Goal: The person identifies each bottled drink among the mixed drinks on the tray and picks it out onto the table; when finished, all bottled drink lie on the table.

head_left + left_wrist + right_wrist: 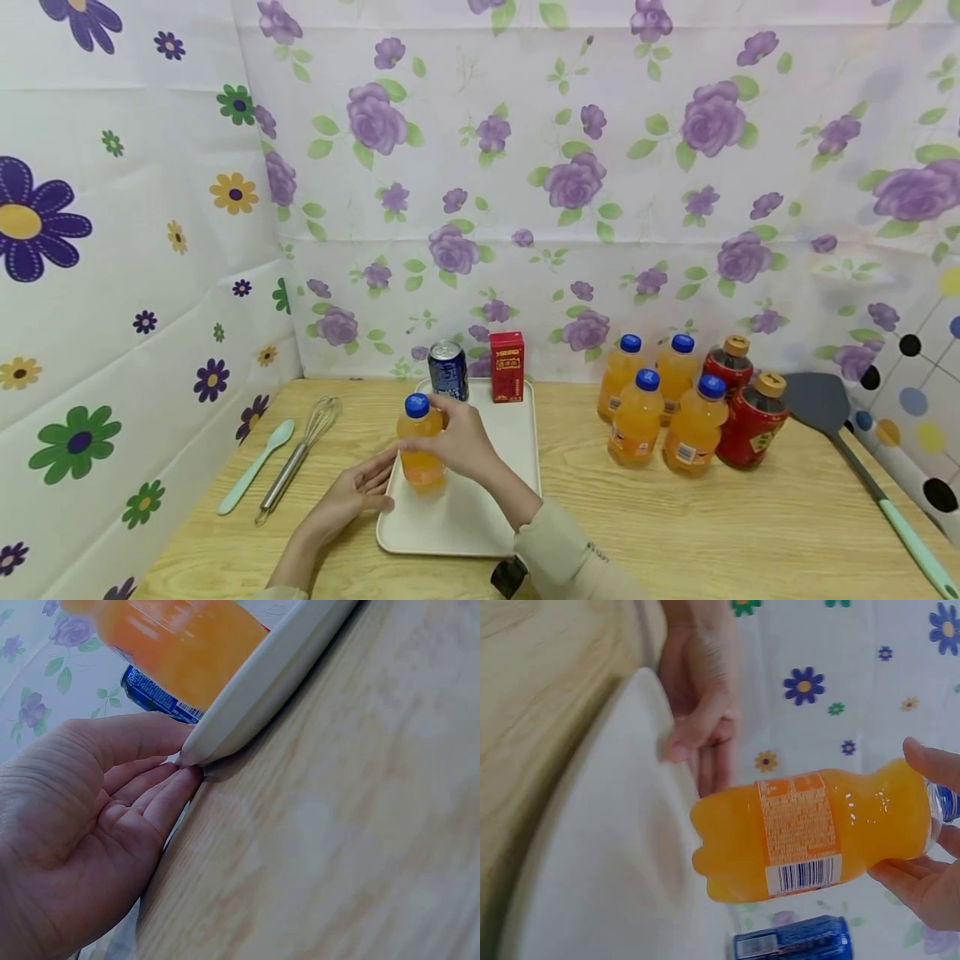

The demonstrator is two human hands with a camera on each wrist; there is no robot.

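Note:
My right hand [467, 439] grips a bottle of orange drink [799, 836] by its upper part, below the blue cap. The bottle is upright over the left side of a cream tray [480, 529]; whether its base touches the tray cannot be told. My left hand [97, 802] pinches the tray's left rim, thumb on top and fingers underneath. At the back of the tray stand a dark blue drink can [447, 375] and a red drink carton [507, 368].
Several more orange drink bottles [634, 429] and two dark bottles with red labels [753, 425] stand to the right. Beyond them lies a spatula [855, 454]. A whisk [288, 475] and a pale green spoon [253, 473] lie at the left, near the flowered wall covering.

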